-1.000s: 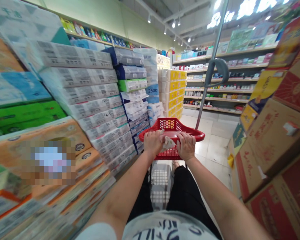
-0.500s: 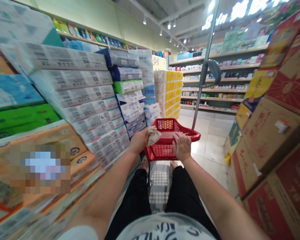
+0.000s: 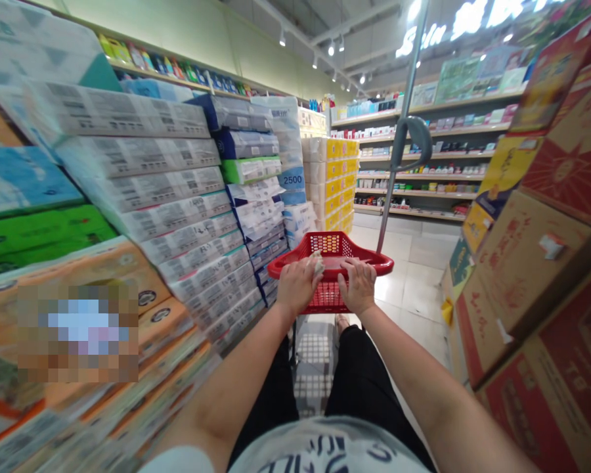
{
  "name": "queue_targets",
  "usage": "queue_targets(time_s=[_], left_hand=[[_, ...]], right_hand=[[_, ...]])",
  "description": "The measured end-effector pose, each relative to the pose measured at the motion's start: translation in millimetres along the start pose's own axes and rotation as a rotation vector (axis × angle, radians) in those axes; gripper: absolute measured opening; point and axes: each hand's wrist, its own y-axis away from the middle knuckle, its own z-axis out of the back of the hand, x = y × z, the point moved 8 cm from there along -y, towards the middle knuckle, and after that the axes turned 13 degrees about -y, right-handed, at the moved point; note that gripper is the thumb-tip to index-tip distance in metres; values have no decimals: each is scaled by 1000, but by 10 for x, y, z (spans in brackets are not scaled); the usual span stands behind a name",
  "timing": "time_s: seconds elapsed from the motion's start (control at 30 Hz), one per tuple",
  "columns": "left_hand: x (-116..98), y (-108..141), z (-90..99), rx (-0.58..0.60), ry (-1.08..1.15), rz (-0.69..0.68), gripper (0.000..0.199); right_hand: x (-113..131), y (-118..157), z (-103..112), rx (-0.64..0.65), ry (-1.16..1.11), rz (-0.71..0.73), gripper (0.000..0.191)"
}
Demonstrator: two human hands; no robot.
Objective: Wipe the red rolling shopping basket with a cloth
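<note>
At the red cart (image 3: 331,271)'s near rim, left hand (image 3: 297,282) grasping rim plus pale crumpled wad (image 3: 319,264), right hand (image 3: 358,282) clenched on same rim just beside, cart's inside mostly hidden, wrapped packs (image 3: 197,226) stacked left, cardboard boxes (image 3: 532,256) right, stocked shelves (image 3: 453,156) beyond

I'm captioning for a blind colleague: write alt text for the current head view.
A left hand, with a crumpled whitish cloth or tissue in it, and a right hand hold the near edge of a red shopping cart. Stacked wrapped packs stand left, cardboard cartons right, stocked shop shelves ahead.
</note>
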Motion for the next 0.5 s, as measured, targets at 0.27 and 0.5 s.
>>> queue_targets(time_s=[0.27,0.5], left_hand=[[193,-119,-75,37,-59,142,50],[276,-20,-115,15,-65,70,46]], right_hand=[[70,7,-3,-29,0,-25,24],[76,42,3,-20,1,49,28]])
